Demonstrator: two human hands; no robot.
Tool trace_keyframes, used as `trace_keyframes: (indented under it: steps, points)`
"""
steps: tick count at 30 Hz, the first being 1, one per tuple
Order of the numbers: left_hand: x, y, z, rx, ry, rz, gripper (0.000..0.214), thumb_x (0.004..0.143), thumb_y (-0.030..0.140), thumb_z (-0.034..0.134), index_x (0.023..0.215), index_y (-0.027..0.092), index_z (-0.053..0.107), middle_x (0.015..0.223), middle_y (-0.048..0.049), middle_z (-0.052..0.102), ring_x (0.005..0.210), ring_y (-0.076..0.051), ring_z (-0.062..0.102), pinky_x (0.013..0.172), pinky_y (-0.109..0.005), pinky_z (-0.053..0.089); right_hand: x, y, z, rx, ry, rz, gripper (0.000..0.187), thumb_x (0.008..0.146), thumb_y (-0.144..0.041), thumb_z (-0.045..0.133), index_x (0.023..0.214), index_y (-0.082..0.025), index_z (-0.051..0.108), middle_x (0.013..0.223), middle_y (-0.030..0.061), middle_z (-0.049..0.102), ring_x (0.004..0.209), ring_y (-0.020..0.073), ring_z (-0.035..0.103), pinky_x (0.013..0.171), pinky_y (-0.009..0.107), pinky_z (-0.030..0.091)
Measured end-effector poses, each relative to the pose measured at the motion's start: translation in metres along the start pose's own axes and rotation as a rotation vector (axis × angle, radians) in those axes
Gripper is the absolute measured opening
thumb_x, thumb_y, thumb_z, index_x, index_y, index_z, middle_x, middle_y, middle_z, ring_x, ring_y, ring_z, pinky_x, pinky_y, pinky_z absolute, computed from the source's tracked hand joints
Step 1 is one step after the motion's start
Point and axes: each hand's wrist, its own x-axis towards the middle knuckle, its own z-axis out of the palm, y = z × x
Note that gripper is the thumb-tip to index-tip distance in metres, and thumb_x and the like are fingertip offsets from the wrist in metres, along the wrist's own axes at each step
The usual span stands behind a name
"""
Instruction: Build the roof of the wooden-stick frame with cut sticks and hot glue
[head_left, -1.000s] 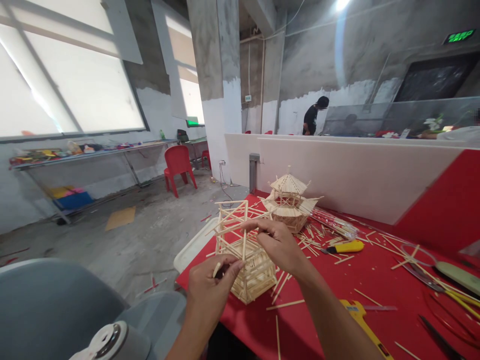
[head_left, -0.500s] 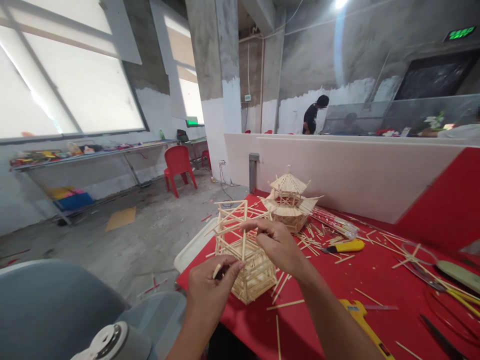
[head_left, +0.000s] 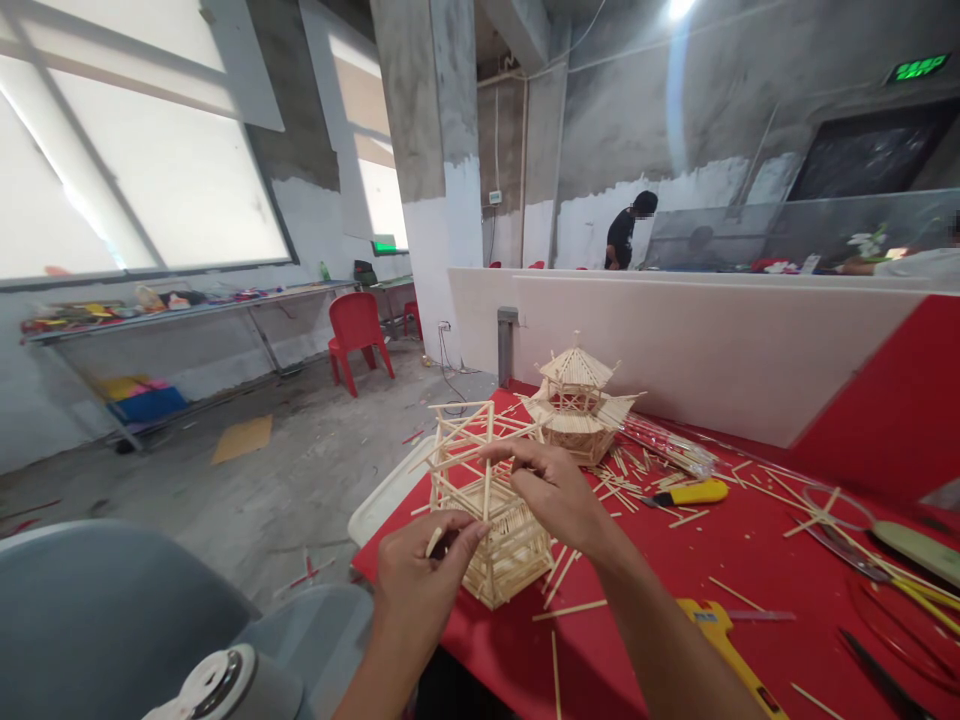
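1. My left hand [head_left: 421, 565] is at the near side of the hexagonal stick frame [head_left: 529, 560], thumb and forefinger pinched together on its near corner post, low down.
2. The pale end of 1 stick [head_left: 433, 541] pokes out from the curl of that same hand.
3. My right hand [head_left: 559, 492] reaches in from the right, forefinger stretched to the same post, higher up; the other fingers bend under, and I cannot tell whether they clamp anything.
4. The frame stands upright near the left edge of the red tabletop [head_left: 645, 590], its lower walls closely layered with sticks and its upper part open.
5. Just behind it, to the right, stands a 2-roofed stick pagoda [head_left: 576, 420], with loose sticks scattered beside it.
6. Right of the pagoda lies a clear plastic bag of sticks [head_left: 671, 447]; nearer me is a yellow utility knife [head_left: 694, 492].
7. Close to my right forearm rests a yellow-handled tool [head_left: 709, 622], partly hidden.
8. At my lower left are a white-lidded bottle [head_left: 217, 682] and a grey chair [head_left: 112, 610].
9. Beyond the white partition [head_left: 675, 340], 1 person in a dark top [head_left: 621, 238] leans forward.
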Motion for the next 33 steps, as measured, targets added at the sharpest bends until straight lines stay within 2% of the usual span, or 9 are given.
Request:
trace_keyframes:
  steps: [5,10,14,20,33]
  points:
    - [0.0002,-0.001,0.0008,-0.015,0.014,0.026,0.019,0.08,0.034,0.066,0.07,0.019,0.073,0.069,-0.0008,0.073,0.063,-0.015,0.065,0.059,-0.022,0.048,-0.0005,0.0012,0.0002,0.001,-0.004,0.004,0.048,0.069,-0.008,0.042,0.103,-0.022,0.072,0.104,0.0001,0.074,0.086,0.0149,0.065,0.076,0.028,0.049]
    - [0.0007,0.0003,0.0006,-0.019,0.029,0.045,0.021,0.08,0.035,0.066,0.069,0.018,0.073,0.068,-0.001,0.073,0.061,-0.014,0.066,0.058,-0.021,0.048,-0.0006,0.0048,-0.0003,0.019,-0.01,-0.006,0.049,0.068,-0.008,0.042,0.104,-0.022,0.072,0.106,-0.0001,0.073,0.096,0.0161,0.065,0.083,0.03,0.048]
    - [0.0006,0.001,-0.0001,-0.014,0.051,0.061,0.018,0.079,0.033,0.068,0.07,0.019,0.074,0.068,-0.0012,0.074,0.062,-0.015,0.067,0.057,-0.02,0.048,0.0,0.0045,-0.0001,0.012,-0.006,-0.012,0.049,0.068,-0.009,0.041,0.104,-0.022,0.072,0.105,0.0002,0.073,0.094,0.0162,0.065,0.082,0.03,0.049]
    - [-0.0001,-0.0023,0.0005,-0.014,0.024,0.053,0.019,0.08,0.034,0.067,0.071,0.019,0.074,0.068,-0.0008,0.073,0.062,-0.014,0.065,0.058,-0.02,0.048,0.0002,0.0058,0.001,0.007,-0.007,-0.011,0.048,0.068,-0.009,0.042,0.103,-0.022,0.072,0.104,0.0006,0.073,0.088,0.0161,0.064,0.081,0.031,0.049]
    - [0.0007,-0.003,0.0003,-0.003,0.021,0.057,0.019,0.081,0.034,0.067,0.071,0.02,0.073,0.068,0.0003,0.073,0.063,-0.014,0.066,0.059,-0.021,0.047,-0.0007,0.0065,0.0004,0.022,-0.013,-0.022,0.05,0.068,-0.008,0.041,0.105,-0.023,0.072,0.106,0.0001,0.073,0.096,0.016,0.065,0.086,0.031,0.048]
